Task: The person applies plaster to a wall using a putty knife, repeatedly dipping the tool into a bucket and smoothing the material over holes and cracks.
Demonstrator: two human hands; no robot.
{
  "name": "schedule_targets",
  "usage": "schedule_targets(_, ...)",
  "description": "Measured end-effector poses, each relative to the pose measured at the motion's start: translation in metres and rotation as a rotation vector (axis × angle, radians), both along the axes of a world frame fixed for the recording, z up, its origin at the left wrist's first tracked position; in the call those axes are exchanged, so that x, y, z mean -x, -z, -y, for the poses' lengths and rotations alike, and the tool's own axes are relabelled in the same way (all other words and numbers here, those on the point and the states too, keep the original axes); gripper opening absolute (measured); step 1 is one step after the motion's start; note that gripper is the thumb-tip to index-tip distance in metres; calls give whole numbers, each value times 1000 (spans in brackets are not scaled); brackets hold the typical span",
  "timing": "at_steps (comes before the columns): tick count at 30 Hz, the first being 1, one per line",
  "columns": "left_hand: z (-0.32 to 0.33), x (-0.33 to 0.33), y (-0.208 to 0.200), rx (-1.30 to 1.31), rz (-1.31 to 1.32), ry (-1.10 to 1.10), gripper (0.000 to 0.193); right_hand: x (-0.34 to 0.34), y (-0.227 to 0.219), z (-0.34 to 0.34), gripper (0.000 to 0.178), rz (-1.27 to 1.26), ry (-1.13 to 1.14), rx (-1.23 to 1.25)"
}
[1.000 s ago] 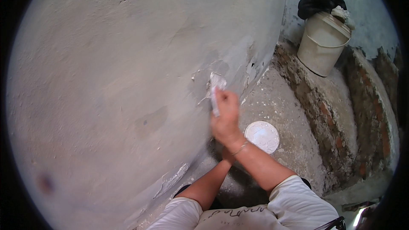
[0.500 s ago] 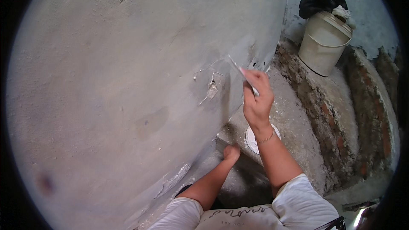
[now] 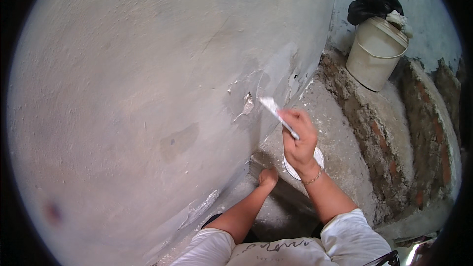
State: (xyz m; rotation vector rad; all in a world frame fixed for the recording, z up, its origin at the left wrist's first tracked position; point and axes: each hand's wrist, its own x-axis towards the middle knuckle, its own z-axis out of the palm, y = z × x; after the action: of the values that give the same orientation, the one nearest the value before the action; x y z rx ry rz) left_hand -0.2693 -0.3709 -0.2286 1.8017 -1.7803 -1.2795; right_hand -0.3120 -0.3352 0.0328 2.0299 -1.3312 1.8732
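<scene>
My right hand (image 3: 299, 138) grips a putty knife (image 3: 281, 117) with white filler on its blade. The blade's tip is beside a chipped hole (image 3: 248, 102) in the grey plastered wall (image 3: 123, 93); whether it touches the wall I cannot tell. Damp-looking smears surround the hole. Lower and nearer, my left hand (image 3: 268, 176) is closed by the edge of the concrete step, its fingers curled under and anything in them hidden. A round white tub (image 3: 319, 157) stands on the step, partly covered by my right wrist.
Rough, broken steps with bare brick (image 3: 379, 135) rise to the right. On one stands a lidded cream bucket (image 3: 377, 54), topped by a black plastic bag (image 3: 375, 5) and a whitish bundle (image 3: 396, 18). White specks dot the concrete (image 3: 340, 118).
My right hand has drawn slightly down, bringing the knife lower with its blade face turned into view. The pale ridge around the hole looks flatter. My left hand stays in place.
</scene>
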Motion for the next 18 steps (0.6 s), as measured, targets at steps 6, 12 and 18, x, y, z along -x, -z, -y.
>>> schedule_targets(6,19,-32,37,89,76,5,55,-54,-61,24,43,-266,-57,318)
schedule_targets(12,15,-13,35,186,-78,-22,58,-14,5,7,39,-462,-28,145)
schedule_targets(18,-5,-33,-45,-165,-44,-64,58,10,-24,30,42,82,43,-8)
